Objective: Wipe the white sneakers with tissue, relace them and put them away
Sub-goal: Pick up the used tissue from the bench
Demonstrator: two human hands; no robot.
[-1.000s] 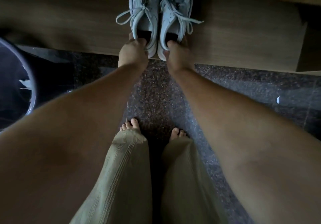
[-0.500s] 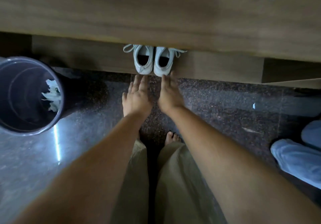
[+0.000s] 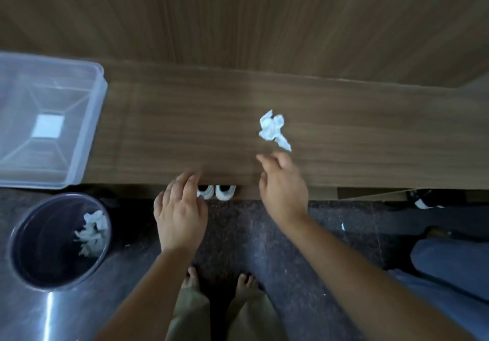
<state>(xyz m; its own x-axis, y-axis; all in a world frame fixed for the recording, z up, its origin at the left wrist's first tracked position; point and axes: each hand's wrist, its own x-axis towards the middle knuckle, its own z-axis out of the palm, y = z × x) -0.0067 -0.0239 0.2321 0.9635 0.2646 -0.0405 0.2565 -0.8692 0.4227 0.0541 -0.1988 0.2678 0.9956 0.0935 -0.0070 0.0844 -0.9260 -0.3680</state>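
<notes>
White sneakers (image 3: 217, 191): paired, heels showing under counter (image 3: 185, 129) edge, frame centre; stowed. Crumpled tissue (image 3: 274, 130): on counter, right of centre. Left hand (image 3: 180, 213), right hand (image 3: 283, 190): fingers apart, empty. Recommended: pinch tissue whole, drop into bin (image 3: 57, 240), lower left.

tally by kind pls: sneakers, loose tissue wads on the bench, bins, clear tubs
White sneakers: 2, left one and right one, heels showing under the bench
Tissue wad on the bench: 1
Bin: 1, used tissue inside
Clear tub: 1
Total: 5
</notes>
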